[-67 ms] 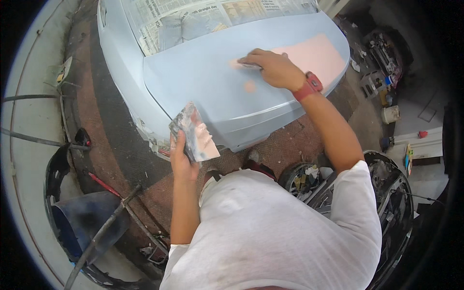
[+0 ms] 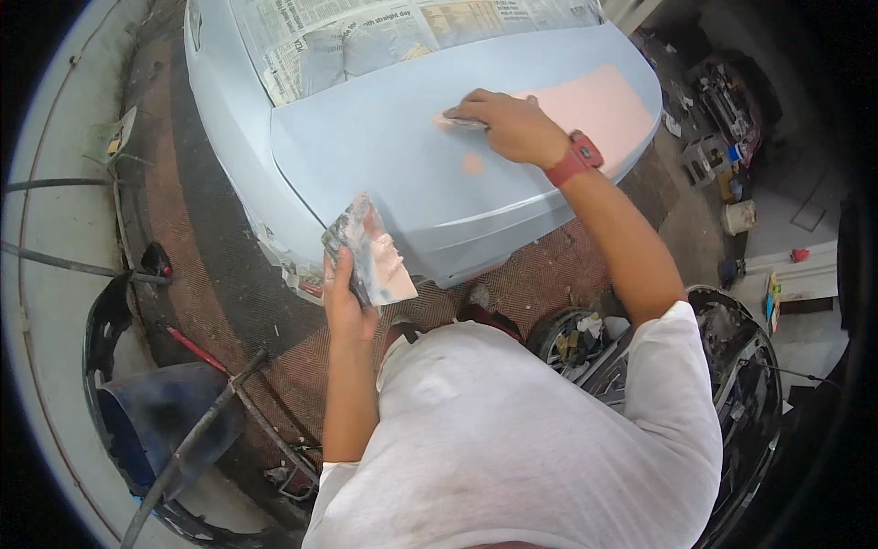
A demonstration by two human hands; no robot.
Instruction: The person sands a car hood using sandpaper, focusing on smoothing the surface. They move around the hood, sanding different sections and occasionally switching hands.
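A pale blue-grey car trunk lid (image 2: 366, 151) fills the upper middle, with a broad pink patch of filler (image 2: 599, 110) on its right side. My right hand (image 2: 517, 126), with a red watch on the wrist, presses a thin putty spreader (image 2: 465, 122) onto the lid, over a small pink smear. Just below that smear is a round pink spot (image 2: 472, 165). In front of the car's left corner, my left hand (image 2: 347, 302) grips a stained flat mixing board (image 2: 370, 252) carrying a lump of pink putty (image 2: 390, 265). The board is tilted and apart from the car.
Newspaper (image 2: 366, 41) covers the rear window. A metal stand (image 2: 197, 430) and a dark blue panel (image 2: 169, 412) are at lower left. A wheel (image 2: 562, 337) lies near my right side, with car parts behind it. A white bucket (image 2: 739, 217) stands at far right.
My right hand and the spreader have slid slightly to the left over the trunk lid. The left hand and board are almost unmoved.
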